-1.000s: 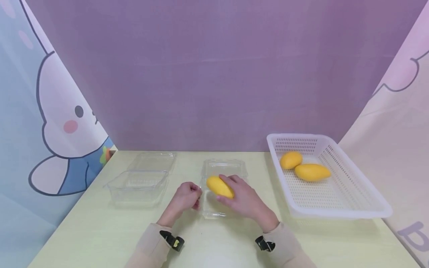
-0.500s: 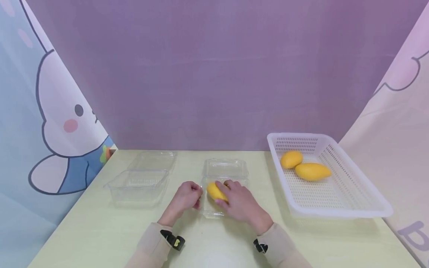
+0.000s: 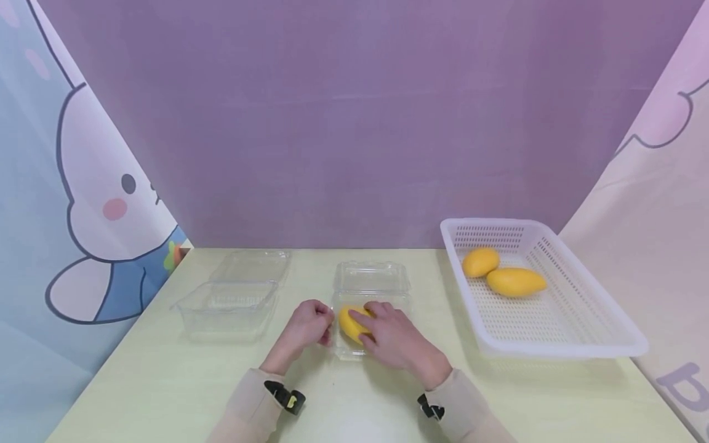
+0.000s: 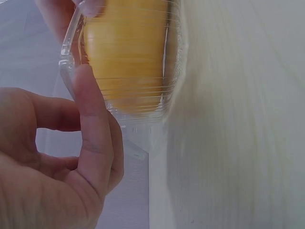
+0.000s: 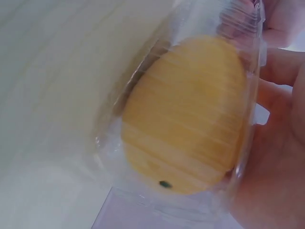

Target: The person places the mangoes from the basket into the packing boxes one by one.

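A yellow mango (image 3: 350, 325) lies in the base of a clear plastic clamshell box (image 3: 349, 354), whose lid (image 3: 371, 278) is folded back behind it. My right hand (image 3: 400, 339) holds the mango from the right, fingers over its top and thumb at its near side. On the box's left, my left hand (image 3: 306, 323) pinches the rim between thumb and fingers. Through the ribbed wall in the left wrist view, the mango (image 4: 126, 52) shows low in the box. The right wrist view has the mango (image 5: 186, 119) behind clear plastic, a dark spot at one end.
At the right stands a white perforated basket (image 3: 559, 351) with two mangoes, one a longer mango (image 3: 516, 282) and one a rounder mango (image 3: 480, 263). Another open clear box (image 3: 227, 317) is on the left of the pale table (image 3: 138, 381). A purple curtain (image 3: 365, 123) hangs behind.
My right hand has lowered the mango into the clear box and shifted it slightly toward me and left. The left hand stays at the rim.
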A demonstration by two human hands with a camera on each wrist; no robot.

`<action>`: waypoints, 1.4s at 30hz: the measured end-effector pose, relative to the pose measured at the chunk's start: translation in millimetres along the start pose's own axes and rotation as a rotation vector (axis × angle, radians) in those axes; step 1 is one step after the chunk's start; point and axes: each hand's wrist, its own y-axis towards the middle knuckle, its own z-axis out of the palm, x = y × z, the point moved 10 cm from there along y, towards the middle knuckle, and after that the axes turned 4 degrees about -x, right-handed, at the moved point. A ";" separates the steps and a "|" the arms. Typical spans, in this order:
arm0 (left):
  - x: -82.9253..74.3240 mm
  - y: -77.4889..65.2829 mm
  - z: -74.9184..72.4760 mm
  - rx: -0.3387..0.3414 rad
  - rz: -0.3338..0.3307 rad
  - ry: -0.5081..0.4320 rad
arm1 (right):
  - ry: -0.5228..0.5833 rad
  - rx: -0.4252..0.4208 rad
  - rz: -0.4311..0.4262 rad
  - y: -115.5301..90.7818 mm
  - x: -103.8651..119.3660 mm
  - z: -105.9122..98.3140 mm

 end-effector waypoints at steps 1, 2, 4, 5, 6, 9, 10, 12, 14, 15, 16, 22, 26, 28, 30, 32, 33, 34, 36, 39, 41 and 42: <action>0.3 -0.2 0.1 0.001 -0.001 0.001 | 0.001 0.002 0.000 -0.1 0.9 -0.5; 0.8 -0.5 0.3 0.001 -0.003 0.001 | 0.001 0.005 0.001 -0.2 1.4 -0.6; 1.2 -0.9 0.3 0.001 -0.005 -0.001 | -0.003 0.008 0.006 -0.6 2.2 -1.5; 0.9 -1.3 0.0 0.001 -0.004 -0.002 | -0.003 0.004 0.006 -0.7 2.7 -2.6; 0.8 -1.5 -0.1 0.001 -0.004 -0.002 | -0.001 0.002 0.008 -0.8 3.2 -3.8; 0.4 -1.7 -0.4 0.001 -0.003 -0.007 | 0.006 0.000 0.009 -0.7 4.5 -7.3; 0.6 -1.4 0.0 0.002 -0.005 -0.008 | 0.007 -0.002 0.004 -0.4 5.2 -8.7; 0.6 -1.2 0.3 0.004 -0.004 -0.010 | -0.001 0.008 -0.005 0.3 6.8 -10.5; 1.8 -0.7 2.5 0.008 -0.010 -0.012 | -0.025 0.015 -0.020 0.8 8.3 -12.8; 2.0 -0.8 3.1 0.009 -0.011 -0.012 | -0.042 0.019 -0.028 1.1 9.3 -14.1; 2.5 -0.6 3.9 0.010 -0.013 -0.016 | -0.062 0.021 -0.037 1.5 10.3 -15.7; 2.3 -1.2 4.2 0.012 -0.020 -0.021 | -0.264 0.058 -0.073 3.6 15.3 -21.3; 1.1 -0.5 2.4 0.010 -0.018 -0.012 | -0.389 0.092 -0.104 5.0 21.1 -22.8; 0.6 0.0 1.4 0.009 -0.019 -0.009 | -0.407 0.121 -0.110 6.0 22.7 -23.8; -0.3 0.0 0.5 0.007 -0.021 -0.009 | -0.412 0.156 -0.107 7.1 22.3 -24.6; -0.6 -0.3 0.2 0.007 -0.026 -0.002 | -0.414 0.191 -0.100 7.3 20.2 -25.8; -0.7 -0.5 0.1 0.007 -0.029 0.002 | -0.416 0.203 -0.098 7.1 19.0 -26.6; -0.9 -0.8 0.2 0.007 -0.033 0.003 | -0.416 0.211 -0.096 6.9 17.6 -28.0; -0.9 -1.1 0.6 0.008 -0.037 0.004 | -0.414 0.219 -0.093 6.5 14.2 -30.9; -1.0 -1.4 0.6 0.005 -0.040 0.002 | -0.410 0.218 -0.097 5.5 9.2 -38.0; -1.1 -1.2 0.9 0.002 -0.041 -0.002 | -0.407 0.211 -0.100 5.2 5.5 -44.0; -1.2 -1.0 1.1 0.002 -0.041 -0.005 | -0.410 0.208 -0.101 4.7 3.6 -47.2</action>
